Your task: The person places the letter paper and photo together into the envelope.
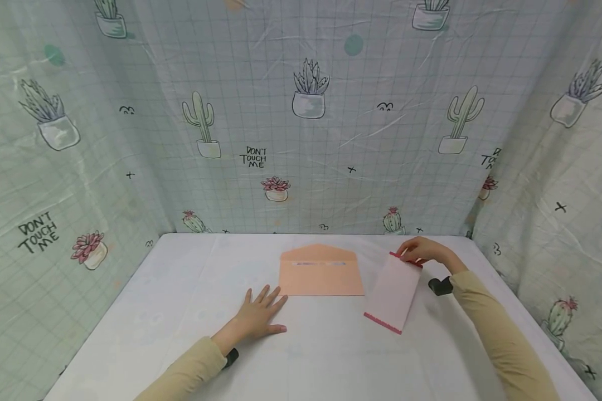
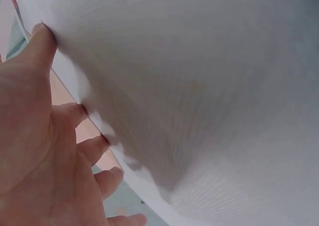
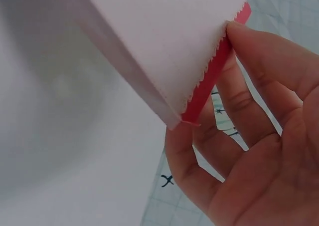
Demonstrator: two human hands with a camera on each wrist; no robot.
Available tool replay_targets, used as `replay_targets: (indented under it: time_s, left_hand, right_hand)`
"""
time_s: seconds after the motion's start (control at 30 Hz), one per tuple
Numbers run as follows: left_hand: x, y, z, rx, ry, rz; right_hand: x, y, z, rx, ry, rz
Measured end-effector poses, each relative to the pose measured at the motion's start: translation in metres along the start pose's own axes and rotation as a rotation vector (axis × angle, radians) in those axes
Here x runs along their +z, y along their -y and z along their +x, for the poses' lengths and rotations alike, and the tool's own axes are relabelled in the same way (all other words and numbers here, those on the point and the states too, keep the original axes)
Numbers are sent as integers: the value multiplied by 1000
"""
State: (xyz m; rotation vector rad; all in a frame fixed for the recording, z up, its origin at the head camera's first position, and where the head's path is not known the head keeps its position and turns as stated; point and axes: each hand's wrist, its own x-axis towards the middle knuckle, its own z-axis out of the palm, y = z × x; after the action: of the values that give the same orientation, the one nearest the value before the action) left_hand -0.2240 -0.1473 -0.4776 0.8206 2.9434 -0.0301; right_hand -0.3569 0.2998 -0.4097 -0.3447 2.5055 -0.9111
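Note:
A peach envelope (image 1: 321, 281) lies flat on the table, its flap unfolded toward the back wall. A thin bluish strip runs along the flap's fold. Beside the envelope's lower left corner my left hand (image 1: 258, 317) rests with fingers spread, the fingertips at or near that corner. To the envelope's right, my right hand (image 1: 423, 249) pinches the far end of a white folded paper piece (image 1: 393, 295) with red scalloped ends. In the right wrist view, thumb and fingers grip the red border (image 3: 207, 86), and a folded side edge shows on the paper.
The white table (image 1: 331, 356) runs back to a hanging cloth (image 1: 351, 133) printed with cacti and a grid. The same cloth encloses the left and right sides. Each wrist carries a dark strapped-on device (image 1: 440, 286).

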Motion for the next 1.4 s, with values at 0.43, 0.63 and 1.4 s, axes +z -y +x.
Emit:
replay_targets:
  time_s: [0.43, 0.63, 1.4]
  left_hand:
    - [-1, 1, 0, -2, -6, -2]
    - [1, 2, 0, -5, -3, -9]
    - [-3, 1, -1, 7, 10, -14]
  right_hand:
    - [-21, -3, -22, 39, 20, 98]
    - [-22, -9, -25, 19, 42, 189]
    - [15, -15, 0, -76, -175, 439]
